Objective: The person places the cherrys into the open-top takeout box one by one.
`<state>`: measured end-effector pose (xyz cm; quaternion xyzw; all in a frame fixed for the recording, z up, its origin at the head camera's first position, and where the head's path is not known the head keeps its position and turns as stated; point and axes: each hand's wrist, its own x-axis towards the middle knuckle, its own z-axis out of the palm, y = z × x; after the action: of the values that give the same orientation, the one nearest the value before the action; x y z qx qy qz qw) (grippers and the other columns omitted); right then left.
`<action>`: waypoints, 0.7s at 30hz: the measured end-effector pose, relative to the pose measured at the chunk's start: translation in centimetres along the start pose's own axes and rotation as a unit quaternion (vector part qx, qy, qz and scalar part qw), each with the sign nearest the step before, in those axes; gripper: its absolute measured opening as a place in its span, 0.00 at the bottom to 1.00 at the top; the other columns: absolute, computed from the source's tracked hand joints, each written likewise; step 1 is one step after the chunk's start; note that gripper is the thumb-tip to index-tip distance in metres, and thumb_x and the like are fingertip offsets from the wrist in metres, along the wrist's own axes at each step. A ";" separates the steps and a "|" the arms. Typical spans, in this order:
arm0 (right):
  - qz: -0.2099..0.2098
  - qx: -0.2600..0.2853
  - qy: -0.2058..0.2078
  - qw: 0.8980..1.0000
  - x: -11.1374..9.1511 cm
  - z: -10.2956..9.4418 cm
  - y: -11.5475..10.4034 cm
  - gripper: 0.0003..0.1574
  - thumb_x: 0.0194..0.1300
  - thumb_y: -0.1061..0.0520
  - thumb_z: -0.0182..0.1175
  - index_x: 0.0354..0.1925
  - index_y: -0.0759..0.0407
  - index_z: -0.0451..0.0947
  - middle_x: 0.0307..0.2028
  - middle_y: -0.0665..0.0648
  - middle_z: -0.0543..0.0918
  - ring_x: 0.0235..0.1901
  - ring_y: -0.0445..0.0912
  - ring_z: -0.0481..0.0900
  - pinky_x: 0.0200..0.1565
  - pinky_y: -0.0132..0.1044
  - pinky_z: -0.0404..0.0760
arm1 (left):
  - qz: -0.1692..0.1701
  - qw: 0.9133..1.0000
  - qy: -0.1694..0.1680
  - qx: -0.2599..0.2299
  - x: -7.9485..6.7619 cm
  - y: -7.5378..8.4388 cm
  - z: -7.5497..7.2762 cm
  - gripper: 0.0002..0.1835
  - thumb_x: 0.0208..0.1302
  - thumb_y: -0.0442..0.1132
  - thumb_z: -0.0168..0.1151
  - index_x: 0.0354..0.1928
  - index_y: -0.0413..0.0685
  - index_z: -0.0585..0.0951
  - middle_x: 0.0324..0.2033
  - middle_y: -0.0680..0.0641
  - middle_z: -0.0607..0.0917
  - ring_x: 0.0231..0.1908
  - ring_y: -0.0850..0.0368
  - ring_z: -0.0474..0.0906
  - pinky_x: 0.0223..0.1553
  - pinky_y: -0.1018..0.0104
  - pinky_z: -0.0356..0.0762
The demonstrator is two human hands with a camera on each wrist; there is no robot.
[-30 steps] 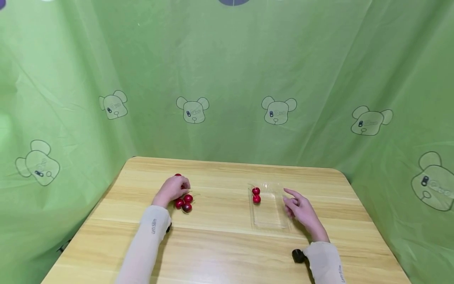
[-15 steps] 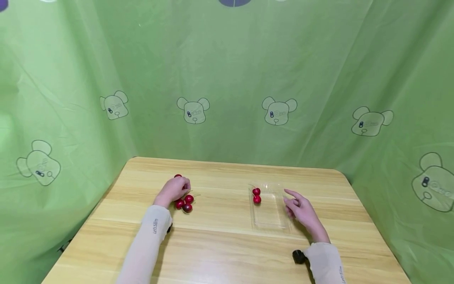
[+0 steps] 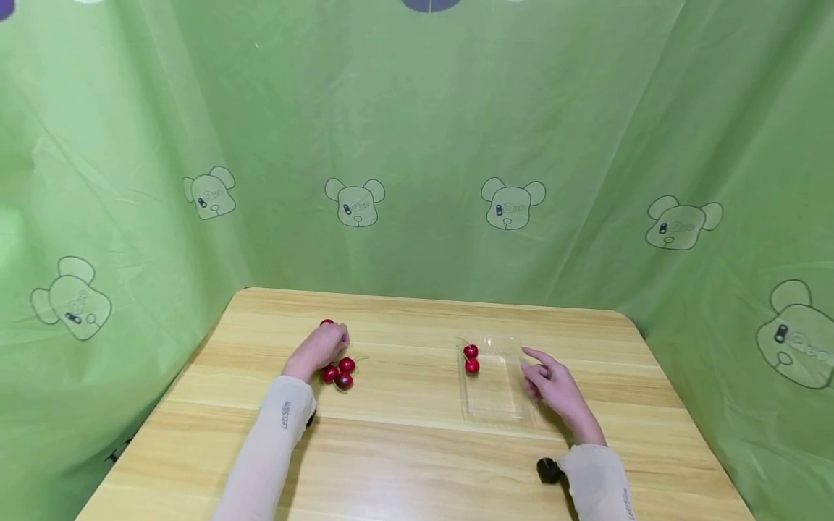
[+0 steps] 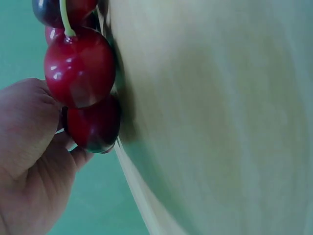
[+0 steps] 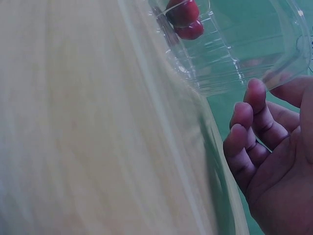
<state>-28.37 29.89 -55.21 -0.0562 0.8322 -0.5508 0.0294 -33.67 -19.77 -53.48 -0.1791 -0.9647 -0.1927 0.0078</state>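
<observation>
Red in the left wrist view, a cherry (image 4: 94, 128) the head view hides is pinched by the left hand (image 3: 319, 347) at the table (image 3: 391, 449). The clear box (image 3: 494, 394) holds 2 cherries (image 3: 472, 366); whether the right hand (image 3: 555, 387), beside it, grips it I cannot tell.
</observation>
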 end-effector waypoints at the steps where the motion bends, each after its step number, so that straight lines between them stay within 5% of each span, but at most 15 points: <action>1: -0.001 0.000 -0.001 1.000 0.0 0.0 0.0 0.35 0.80 0.52 0.56 0.76 0.65 0.61 0.28 0.64 0.83 0.23 0.43 0.76 0.24 0.34 0.78 | -0.003 1.000 -0.001 -0.003 0.0 0.0 0.0 0.03 0.73 0.31 0.60 0.39 0.43 0.82 0.34 0.48 0.81 0.38 0.54 0.76 0.48 0.57 0.81; 11: -0.001 0.007 -0.003 1.000 -0.1 0.0 0.0 0.36 0.79 0.50 0.57 0.76 0.65 0.62 0.29 0.66 0.83 0.23 0.43 0.76 0.24 0.34 0.78 | -0.034 0.998 0.006 -0.044 -0.1 0.0 -0.1 0.06 0.77 0.35 0.57 0.39 0.46 0.81 0.35 0.49 0.77 0.37 0.56 0.72 0.45 0.60 0.77; 21: -0.001 -0.001 -0.005 1.000 0.0 0.0 0.1 0.35 0.80 0.53 0.55 0.76 0.65 0.61 0.29 0.66 0.82 0.23 0.43 0.76 0.23 0.34 0.77 | -0.011 0.997 0.018 -0.071 0.3 -0.5 0.0 0.03 0.73 0.35 0.63 0.40 0.48 0.84 0.35 0.51 0.82 0.38 0.57 0.78 0.50 0.57 0.82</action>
<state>-28.36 29.92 -55.30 -0.0598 0.8326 -0.5497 0.0325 -34.08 -20.10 -53.68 -0.1648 -0.9504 -0.2634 0.0100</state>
